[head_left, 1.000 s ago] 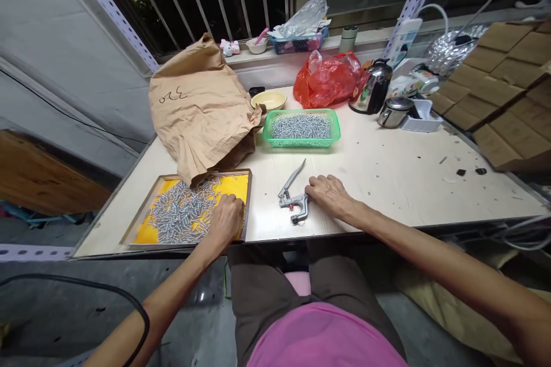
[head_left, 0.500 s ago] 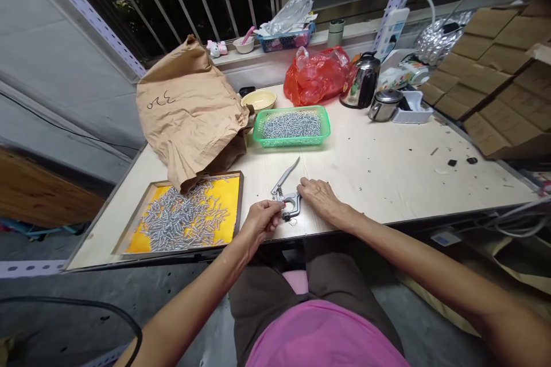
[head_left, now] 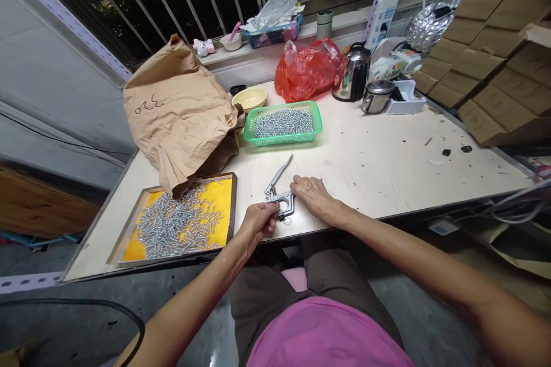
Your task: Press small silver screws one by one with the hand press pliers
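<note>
A pair of grey metal pliers with a spring and a C-shaped jaw lies on the table near its front edge. My left hand is at the left side of the jaw, thumb and fingers pinched together; what is between them is too small to name. My right hand rests on the table at the right of the jaw, fingers curled against the tool's frame. To the left, a yellow-lined tray bears many small silvery metal pieces. Similar pieces fill a green basket behind the pliers.
A large brown paper bag overhangs the tray. Behind the basket are a cream bowl and a red plastic bag. A kettle, a metal pot and a white container stand back right, near stacked cardboard.
The whole view has shifted slightly, with the table's objects now a little further left. Both hands keep nearly the same places around the pliers' jaw.
</note>
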`<state>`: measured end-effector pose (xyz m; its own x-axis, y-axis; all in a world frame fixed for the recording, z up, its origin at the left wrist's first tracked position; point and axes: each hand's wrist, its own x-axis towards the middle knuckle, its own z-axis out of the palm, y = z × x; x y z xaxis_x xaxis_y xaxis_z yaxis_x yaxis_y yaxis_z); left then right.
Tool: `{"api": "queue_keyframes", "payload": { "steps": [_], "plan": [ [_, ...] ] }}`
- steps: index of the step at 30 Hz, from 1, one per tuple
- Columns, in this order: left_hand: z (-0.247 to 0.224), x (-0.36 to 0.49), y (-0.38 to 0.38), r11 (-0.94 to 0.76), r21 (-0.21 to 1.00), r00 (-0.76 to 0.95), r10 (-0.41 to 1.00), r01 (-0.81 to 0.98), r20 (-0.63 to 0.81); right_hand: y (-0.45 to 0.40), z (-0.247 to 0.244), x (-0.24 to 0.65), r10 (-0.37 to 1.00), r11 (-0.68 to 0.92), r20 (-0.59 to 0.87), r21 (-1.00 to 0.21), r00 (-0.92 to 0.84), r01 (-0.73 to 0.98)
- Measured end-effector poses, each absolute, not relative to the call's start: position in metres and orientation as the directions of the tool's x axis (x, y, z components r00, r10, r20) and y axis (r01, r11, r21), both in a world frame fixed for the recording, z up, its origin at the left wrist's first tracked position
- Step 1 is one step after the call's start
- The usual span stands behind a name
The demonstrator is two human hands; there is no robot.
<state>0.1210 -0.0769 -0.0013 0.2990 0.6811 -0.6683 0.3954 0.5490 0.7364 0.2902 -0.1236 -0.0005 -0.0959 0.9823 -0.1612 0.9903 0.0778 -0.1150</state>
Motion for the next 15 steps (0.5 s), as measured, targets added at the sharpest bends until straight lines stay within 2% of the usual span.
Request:
{"api": "queue_keyframes", "payload": {
  "steps": [7, 15],
  "plan": [
    [0.004, 0.122, -0.073, 0.558, 0.689, 0.26, 0.658, 0.462, -0.707, -0.125, 0.004, 0.291, 0.981, 0.06, -0.175, -0.155, -0.087, 0.986],
    [0.014, 0.113, -0.062, 0.524, 0.592, 0.239, 0.591, 0.613, -0.771, -0.135, 0.017, 0.278, 0.992, 0.048, -0.106, -0.163, -0.066, 0.985]
  ]
}}
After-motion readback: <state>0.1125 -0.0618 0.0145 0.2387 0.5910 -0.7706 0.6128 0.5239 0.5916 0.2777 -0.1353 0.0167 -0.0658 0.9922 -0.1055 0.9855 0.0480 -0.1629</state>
